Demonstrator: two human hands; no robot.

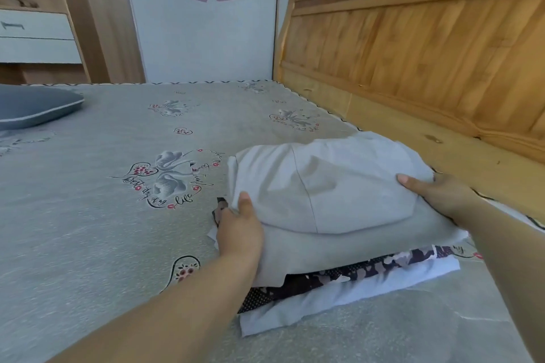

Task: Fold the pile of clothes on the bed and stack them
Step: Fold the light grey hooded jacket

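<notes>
Folded stack (339, 244) sits on bed (103, 230) near wooden headboard (427, 53). Left hand (240, 233) and right hand (439, 193) grip the top grey garment (324, 186) at opposite sides. Blue pillow (32, 106) lies far left, well apart.

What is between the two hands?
In the head view, the folded grey garment topping the clothes stack lies between the left hand and right hand.
</notes>
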